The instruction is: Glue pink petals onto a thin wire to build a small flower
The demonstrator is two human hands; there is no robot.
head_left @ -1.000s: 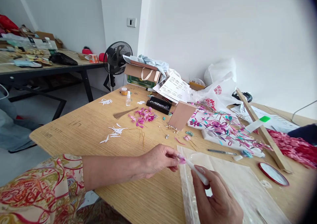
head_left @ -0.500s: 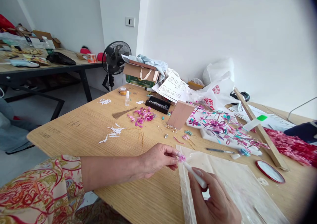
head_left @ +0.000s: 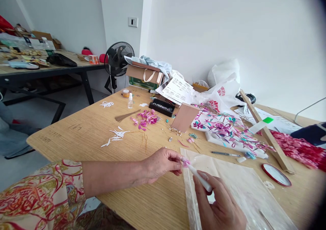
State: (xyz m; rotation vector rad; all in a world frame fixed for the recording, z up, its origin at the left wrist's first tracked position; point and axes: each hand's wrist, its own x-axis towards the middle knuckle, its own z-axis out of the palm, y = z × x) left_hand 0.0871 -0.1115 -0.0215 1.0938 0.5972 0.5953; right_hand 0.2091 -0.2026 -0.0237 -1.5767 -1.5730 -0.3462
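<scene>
My left hand [head_left: 163, 164] pinches a small pink-purple flower [head_left: 186, 163] between thumb and fingertips, over the edge of a translucent sheet [head_left: 229, 182]. In my right hand [head_left: 220, 203] is a white pen-like tool [head_left: 201, 180], its narrow tip touching the flower. Behind my hands are a loose pile of pink petals [head_left: 145, 119], white petal shapes [head_left: 118, 134] and thin golden wires [head_left: 145, 138]. A small pink flower piece [head_left: 190, 140] lies near some beads [head_left: 175, 131].
Farther back are a black tray [head_left: 162, 107], a small spray bottle [head_left: 130, 101], a brown block [head_left: 185, 117] and a fan [head_left: 119, 58]. On the right lie a wooden bar [head_left: 267, 135], a red-rimmed lid [head_left: 276, 174], a grey pen [head_left: 225, 153] and red-pink material [head_left: 297, 148].
The view has shifted very slightly. Both hands keep their holds, and the white tool's tip stays at the flower.
</scene>
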